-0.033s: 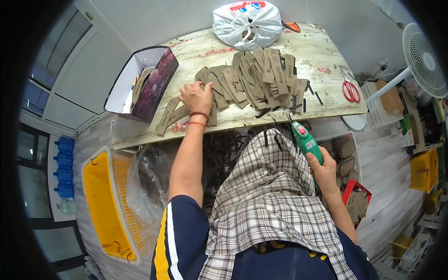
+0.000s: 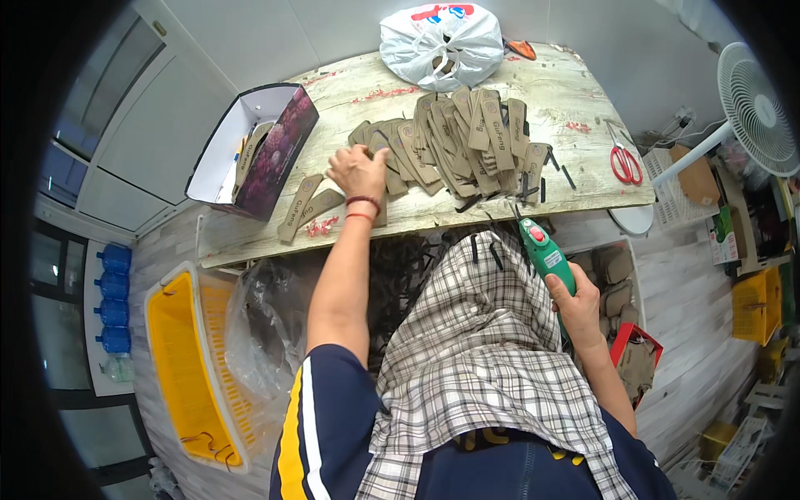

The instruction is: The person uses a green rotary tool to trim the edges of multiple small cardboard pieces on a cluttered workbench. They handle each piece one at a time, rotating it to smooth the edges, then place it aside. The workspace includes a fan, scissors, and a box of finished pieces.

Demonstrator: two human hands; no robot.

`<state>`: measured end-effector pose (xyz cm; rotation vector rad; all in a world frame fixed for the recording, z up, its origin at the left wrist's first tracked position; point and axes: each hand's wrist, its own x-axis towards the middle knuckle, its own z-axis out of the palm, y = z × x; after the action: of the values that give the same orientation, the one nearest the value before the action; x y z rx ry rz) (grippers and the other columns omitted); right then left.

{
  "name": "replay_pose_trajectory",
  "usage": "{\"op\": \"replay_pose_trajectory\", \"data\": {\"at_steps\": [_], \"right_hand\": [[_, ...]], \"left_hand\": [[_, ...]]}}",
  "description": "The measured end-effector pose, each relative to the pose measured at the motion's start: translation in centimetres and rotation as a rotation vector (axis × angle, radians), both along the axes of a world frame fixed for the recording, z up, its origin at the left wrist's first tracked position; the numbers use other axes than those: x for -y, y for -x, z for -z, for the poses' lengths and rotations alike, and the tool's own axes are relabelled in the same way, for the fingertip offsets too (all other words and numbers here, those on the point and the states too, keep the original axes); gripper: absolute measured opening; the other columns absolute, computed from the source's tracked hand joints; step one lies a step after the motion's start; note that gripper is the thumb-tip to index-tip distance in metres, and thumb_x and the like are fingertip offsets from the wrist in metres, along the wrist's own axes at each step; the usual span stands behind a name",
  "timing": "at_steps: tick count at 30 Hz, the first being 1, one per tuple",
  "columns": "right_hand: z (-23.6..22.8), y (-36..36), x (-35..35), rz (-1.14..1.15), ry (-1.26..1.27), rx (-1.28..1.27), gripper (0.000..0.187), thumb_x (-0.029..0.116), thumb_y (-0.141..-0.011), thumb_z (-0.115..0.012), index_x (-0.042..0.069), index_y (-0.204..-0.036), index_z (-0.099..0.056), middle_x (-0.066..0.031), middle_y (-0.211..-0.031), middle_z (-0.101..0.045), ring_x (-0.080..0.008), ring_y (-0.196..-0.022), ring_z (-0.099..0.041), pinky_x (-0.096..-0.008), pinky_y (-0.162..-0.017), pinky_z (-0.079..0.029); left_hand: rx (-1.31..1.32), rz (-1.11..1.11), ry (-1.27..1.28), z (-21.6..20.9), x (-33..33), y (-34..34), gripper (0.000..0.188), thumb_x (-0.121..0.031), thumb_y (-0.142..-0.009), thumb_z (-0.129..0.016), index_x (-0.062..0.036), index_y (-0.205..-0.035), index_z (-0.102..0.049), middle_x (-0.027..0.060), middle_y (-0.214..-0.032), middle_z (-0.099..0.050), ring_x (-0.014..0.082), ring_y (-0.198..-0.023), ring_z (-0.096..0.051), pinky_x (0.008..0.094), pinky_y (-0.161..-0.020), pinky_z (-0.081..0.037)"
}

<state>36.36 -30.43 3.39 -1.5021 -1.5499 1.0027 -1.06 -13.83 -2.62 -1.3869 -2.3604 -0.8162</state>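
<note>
My left hand point(image 2: 358, 173) is over the left end of a pile of brown, flat, curved pieces point(image 2: 433, 142) with printed lettering. Its thumb and fingers are apart, and the fingertips are near or touching the pieces; the palm hides what lies beneath. Two loose brown pieces point(image 2: 310, 205) lie left of the hand, partly overlapping. In my right hand point(image 2: 578, 307) is a green electric hand tool point(image 2: 542, 248) with a red button, held over my lap beyond the table's front edge. Its thin prongs point toward the table.
An open flower-patterned box point(image 2: 275, 158) with brown pieces inside stands at the table's left. Far back sits a knotted white plastic bag point(image 2: 442, 46). Red-handled scissors point(image 2: 625, 164) lie at the right, near a white fan point(image 2: 750, 108). Below left is a yellow basket point(image 2: 179, 367).
My left hand has shifted slightly right, away from the two loose pieces, uncovering more of one. My right hand with the green tool is nearly still.
</note>
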Motion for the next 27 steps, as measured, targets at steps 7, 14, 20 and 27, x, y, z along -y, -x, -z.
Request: {"op": "replay_pose_trajectory", "data": {"at_steps": [7, 14, 20, 27], "right_hand": [[0.0, 0.4, 0.1, -0.01, -0.031, -0.003, 0.032, 0.028, -0.087, -0.07, 0.001, -0.104, -0.063, -0.004, -0.067, -0.06, -0.0091, -0.058, -0.053, -0.0271, -0.054, -0.044], [-2.2, 1.7, -0.9, -0.031, -0.114, -0.013, 0.036, 0.032, -0.087, -0.07, 0.002, -0.105, -0.063, -0.0048, -0.068, -0.061, -0.0108, -0.059, -0.056, -0.028, -0.056, -0.045], [-3.4, 2.6, -1.7, -0.014, -0.174, -0.032, 0.042, 0.037, -0.086, -0.07, 0.002, -0.108, -0.062, -0.0067, -0.069, -0.063, -0.0125, -0.061, -0.059, -0.0293, -0.056, -0.047], [-2.4, 1.0, -0.9, 0.04, -0.119, -0.068, 0.043, 0.038, -0.087, -0.069, 0.001, -0.108, -0.063, -0.0055, -0.069, -0.063, -0.0103, -0.061, -0.058, -0.0275, -0.056, -0.047]], "left_hand": [[0.098, 0.031, -0.333, 2.1, -1.7, -1.6, 0.018, -0.013, -0.072, -0.074, -0.0137, -0.086, -0.063, 0.004, -0.1, -0.057, 0.0247, -0.104, -0.05, 0.0409, -0.092, -0.035], [1.078, 0.319, -0.858, -6.1, 1.3, -4.3, 0.014, 0.005, -0.081, -0.069, 0.0041, -0.091, -0.06, 0.0041, -0.081, -0.064, 0.0094, -0.071, -0.057, 0.0223, -0.066, -0.046], [1.747, 0.659, -0.689, -8.9, 5.4, -10.5, 0.016, 0.006, -0.082, -0.068, 0.0054, -0.097, -0.062, 0.0098, -0.091, -0.069, 0.0153, -0.08, -0.065, 0.0255, -0.073, -0.053], [1.943, 0.663, -0.288, -7.7, 6.7, -15.9, 0.008, -0.006, -0.089, -0.063, -0.0012, -0.096, -0.063, 0.0098, -0.092, -0.07, 0.0192, -0.081, -0.069, 0.0319, -0.074, -0.055]]}}
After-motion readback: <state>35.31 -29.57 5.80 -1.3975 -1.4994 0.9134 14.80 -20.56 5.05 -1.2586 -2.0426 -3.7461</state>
